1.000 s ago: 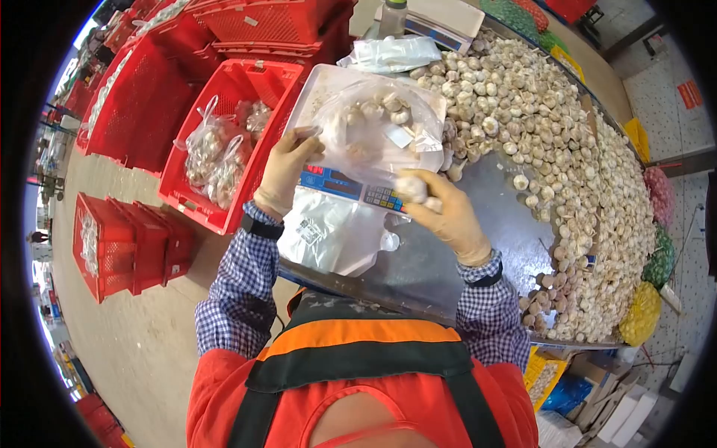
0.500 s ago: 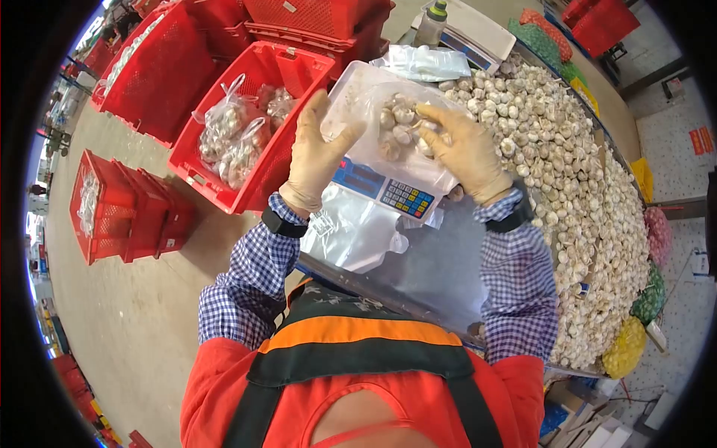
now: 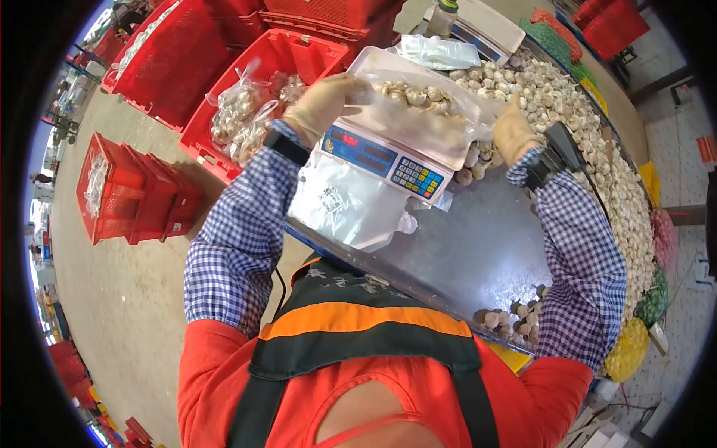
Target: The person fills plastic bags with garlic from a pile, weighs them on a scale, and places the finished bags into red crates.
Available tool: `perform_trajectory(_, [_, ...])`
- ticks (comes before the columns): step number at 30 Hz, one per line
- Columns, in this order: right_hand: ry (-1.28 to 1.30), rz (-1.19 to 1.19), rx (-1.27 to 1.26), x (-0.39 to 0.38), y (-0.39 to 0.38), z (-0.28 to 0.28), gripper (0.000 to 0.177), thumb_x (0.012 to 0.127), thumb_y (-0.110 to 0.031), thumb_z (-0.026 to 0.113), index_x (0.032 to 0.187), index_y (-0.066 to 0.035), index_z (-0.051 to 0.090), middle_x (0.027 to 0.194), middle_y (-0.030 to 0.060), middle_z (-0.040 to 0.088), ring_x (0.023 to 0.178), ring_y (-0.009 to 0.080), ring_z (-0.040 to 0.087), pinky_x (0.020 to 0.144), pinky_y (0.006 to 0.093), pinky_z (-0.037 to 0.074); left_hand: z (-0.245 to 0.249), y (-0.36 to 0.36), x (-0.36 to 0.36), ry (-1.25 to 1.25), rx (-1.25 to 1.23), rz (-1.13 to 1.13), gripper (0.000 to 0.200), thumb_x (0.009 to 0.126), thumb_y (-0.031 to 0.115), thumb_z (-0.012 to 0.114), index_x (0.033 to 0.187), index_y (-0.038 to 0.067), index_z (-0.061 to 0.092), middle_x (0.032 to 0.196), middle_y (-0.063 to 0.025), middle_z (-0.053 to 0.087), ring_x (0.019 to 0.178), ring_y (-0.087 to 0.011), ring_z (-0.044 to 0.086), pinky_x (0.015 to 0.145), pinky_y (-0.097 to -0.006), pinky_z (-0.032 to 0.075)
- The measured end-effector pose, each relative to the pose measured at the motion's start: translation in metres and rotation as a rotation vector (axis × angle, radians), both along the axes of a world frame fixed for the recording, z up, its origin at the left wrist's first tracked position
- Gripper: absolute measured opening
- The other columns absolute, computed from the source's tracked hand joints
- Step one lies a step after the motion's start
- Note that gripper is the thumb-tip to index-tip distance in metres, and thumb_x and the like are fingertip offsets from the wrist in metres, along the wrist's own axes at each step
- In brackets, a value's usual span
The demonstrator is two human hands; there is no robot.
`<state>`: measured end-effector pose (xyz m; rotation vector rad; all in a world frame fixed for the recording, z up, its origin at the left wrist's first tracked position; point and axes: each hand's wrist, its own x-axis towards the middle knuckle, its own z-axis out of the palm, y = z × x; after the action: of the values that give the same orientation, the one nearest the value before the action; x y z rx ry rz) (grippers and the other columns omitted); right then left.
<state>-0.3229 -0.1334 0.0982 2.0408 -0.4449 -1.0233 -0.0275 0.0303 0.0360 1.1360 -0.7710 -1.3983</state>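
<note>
A clear plastic bag of garlic bulbs (image 3: 429,112) lies stretched across the white pan (image 3: 448,154) of a digital scale. The scale's blue front panel (image 3: 373,158) shows lit red digits. My gloved left hand (image 3: 321,104) has its fingers closed on the bag's left end. At the right end, my gloved right hand (image 3: 514,133) grips the bag's other edge, its fingers pinched together. Flat plastic bags (image 3: 340,205) lie on the metal table (image 3: 463,246) in front of the scale.
A red crate (image 3: 205,127) with bagged garlic stands left of the scale, near stacked red crates (image 3: 142,190). A big garlic heap (image 3: 567,134) covers the right side. Behind are a second scale (image 3: 485,26), a bottle (image 3: 442,19) and a silver packet (image 3: 437,54). Loose bulbs (image 3: 515,317) lie near the front edge.
My hands have moved apart, and the bag is now stretched between them, with the garlic spread sideways. Both hands went from open fingers to closed on the bag. The scale's digits are now visible.
</note>
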Motion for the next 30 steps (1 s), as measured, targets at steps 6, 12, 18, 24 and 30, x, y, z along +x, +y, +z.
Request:
perform_trajectory(6, [-0.586, 0.185, 0.152, -0.057, 0.034, 0.089, 0.027, 0.082, -0.018, 0.059, 0.108, -0.01, 0.067, 0.095, 0.0028, 0.067, 0.087, 0.0194, 0.062, 0.086, 0.039, 0.044, 0.064, 0.021, -0.015, 0.179, -0.318, 0.008, 0.026, 0.097, 0.021, 0.05, 0.104, -0.002, 0.06, 0.091, -0.0079, 0.061, 0.081, -0.0177, 0.058, 0.08, -0.0335, 0.052])
perform_trajectory(12, [-2.071, 0.124, 0.659, -0.063, 0.118, 0.095, 0.012, 0.075, -0.002, 0.067, 0.084, -0.01, 0.065, 0.07, 0.0008, 0.056, 0.067, 0.0112, 0.054, 0.063, 0.0254, 0.046, 0.121, 0.063, -0.012, -0.838, -0.077, 0.346, 0.028, 0.098, 0.026, 0.047, 0.096, 0.002, 0.061, 0.077, -0.0028, 0.062, 0.069, -0.009, 0.058, 0.067, -0.0235, 0.049])
perform_trajectory(18, [-1.935, -1.115, 1.359, -0.089, 0.171, -0.034, 0.012, 0.08, -0.006, 0.066, 0.092, -0.004, 0.065, 0.079, 0.0001, 0.059, 0.074, 0.0092, 0.055, 0.068, 0.0219, 0.046, 0.013, 0.098, -0.041, 0.304, 0.004, -0.049, 0.029, 0.098, 0.021, 0.04, 0.097, -0.001, 0.059, 0.09, -0.0086, 0.065, 0.074, -0.0165, 0.062, 0.076, -0.0315, 0.051])
perform_trajectory(24, [-2.292, -1.095, 1.732, -0.083, 0.206, -0.058, 0.049, 0.09, -0.04, 0.061, 0.123, -0.004, 0.058, 0.104, 0.0037, 0.063, 0.085, 0.0087, 0.057, 0.07, 0.0221, 0.049, 0.059, 0.132, -0.09, 0.259, 0.14, -0.112, 0.037, 0.097, 0.016, 0.045, 0.128, -0.004, 0.046, 0.112, -0.0163, 0.062, 0.075, -0.0154, 0.064, 0.063, -0.0227, 0.053])
perform_trajectory(30, [-1.763, -0.261, 1.061, -0.029, 0.22, -0.022, 0.041, 0.082, -0.025, 0.069, 0.122, -0.019, 0.061, 0.126, 0.0064, 0.059, 0.089, 0.0179, 0.062, 0.073, 0.0238, 0.049, 0.055, 0.118, -0.15, -0.058, 0.032, -0.3, 0.055, 0.07, 0.014, 0.079, 0.115, 0.0, 0.049, 0.098, -0.0069, 0.062, 0.071, -0.0097, 0.061, 0.061, -0.0217, 0.05])
